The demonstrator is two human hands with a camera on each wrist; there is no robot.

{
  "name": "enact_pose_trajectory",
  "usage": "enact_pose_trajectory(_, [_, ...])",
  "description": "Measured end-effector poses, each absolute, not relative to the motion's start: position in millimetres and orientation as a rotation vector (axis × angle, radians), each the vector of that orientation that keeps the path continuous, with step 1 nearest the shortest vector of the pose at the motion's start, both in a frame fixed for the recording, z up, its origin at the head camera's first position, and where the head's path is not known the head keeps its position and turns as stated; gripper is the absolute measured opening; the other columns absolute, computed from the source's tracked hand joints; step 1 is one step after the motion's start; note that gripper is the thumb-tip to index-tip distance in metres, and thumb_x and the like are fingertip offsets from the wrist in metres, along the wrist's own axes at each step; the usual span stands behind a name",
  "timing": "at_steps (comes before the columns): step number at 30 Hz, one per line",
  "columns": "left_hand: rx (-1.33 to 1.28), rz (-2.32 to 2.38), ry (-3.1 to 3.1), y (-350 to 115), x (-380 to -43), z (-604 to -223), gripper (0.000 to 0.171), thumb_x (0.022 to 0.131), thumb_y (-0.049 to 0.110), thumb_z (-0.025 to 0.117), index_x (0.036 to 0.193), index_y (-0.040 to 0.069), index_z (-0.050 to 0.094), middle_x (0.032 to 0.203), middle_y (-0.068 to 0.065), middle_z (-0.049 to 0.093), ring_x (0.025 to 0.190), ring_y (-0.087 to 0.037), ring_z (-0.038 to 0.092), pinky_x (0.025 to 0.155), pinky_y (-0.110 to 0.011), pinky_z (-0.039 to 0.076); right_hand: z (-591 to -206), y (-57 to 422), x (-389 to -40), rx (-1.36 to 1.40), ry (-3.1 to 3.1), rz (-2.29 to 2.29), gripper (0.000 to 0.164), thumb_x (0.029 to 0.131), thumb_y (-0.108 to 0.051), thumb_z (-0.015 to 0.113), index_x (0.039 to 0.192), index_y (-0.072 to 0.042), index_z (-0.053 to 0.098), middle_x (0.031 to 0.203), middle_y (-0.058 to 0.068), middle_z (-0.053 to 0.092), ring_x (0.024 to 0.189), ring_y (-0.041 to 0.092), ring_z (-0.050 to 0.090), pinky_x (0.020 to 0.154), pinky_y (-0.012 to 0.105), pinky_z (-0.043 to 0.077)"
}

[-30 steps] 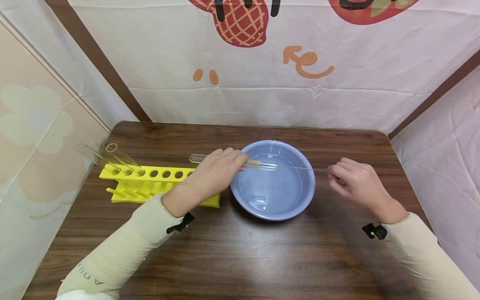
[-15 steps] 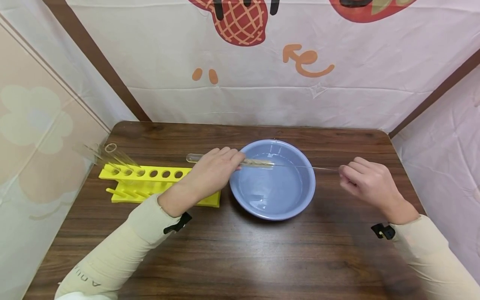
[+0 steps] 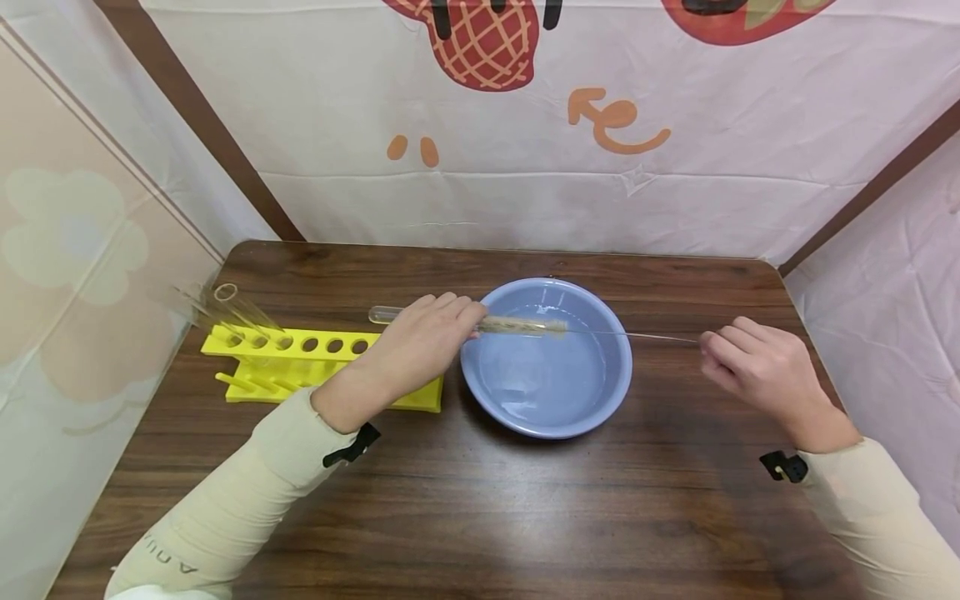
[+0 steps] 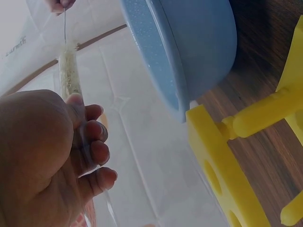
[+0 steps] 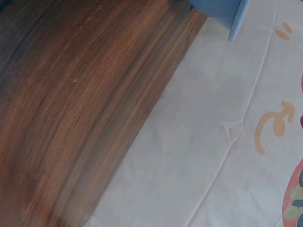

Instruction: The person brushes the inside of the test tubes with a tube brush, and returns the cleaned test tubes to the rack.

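Over the blue basin [image 3: 542,432], which holds water, my left hand [image 3: 423,346] grips a clear test tube [image 3: 383,315] lying nearly level. Its rounded end sticks out to the left of the hand. Inside the tube's right part are the pale bristles of a test tube brush [image 3: 517,326]; a tuft shows at the mouth. In the left wrist view, fingers and thumb [image 4: 75,100] wrap the tube below the bristles [image 4: 69,71]. Out at the right, my right hand [image 3: 772,367] pinches the far end of the brush's thin wire handle [image 3: 652,337]. The right wrist view does not show this hand.
A yellow test tube rack [image 3: 322,357] stands left of the basin, partly behind my left forearm. Several glass test tubes [image 3: 246,308] lean in its left holes. The wooden table [image 3: 525,517] ends at a printed cloth backdrop [image 3: 487,208].
My right hand has moved right, drawing the brush with it, so the bristles now reach the tube's mouth. My left hand has shifted slightly left with the tube.
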State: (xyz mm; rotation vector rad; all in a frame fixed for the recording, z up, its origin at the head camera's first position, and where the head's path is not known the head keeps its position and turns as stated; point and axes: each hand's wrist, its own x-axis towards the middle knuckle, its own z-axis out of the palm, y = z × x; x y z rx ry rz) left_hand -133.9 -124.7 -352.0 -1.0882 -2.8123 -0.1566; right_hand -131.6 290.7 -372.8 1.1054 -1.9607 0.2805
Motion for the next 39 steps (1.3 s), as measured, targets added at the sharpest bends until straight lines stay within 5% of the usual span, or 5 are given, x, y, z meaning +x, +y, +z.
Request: enact_pose_trajectory(39, [-1.051,-0.168,-2.911,-134,-137,-352,0.024,0.105,0.014,0.058,0.128,0.008,0.058,0.12,-0.005,0.064,0.11,-0.022,0.058,0.092,-0.037,0.048,-376,317,-127,1.04,-1.892,0.235,0.032,0.104,-0.013,0.051,0.079,0.003,0.062,0.063,0.012,0.057,0.048,0.029,0.044,0.04,0.046,0.037])
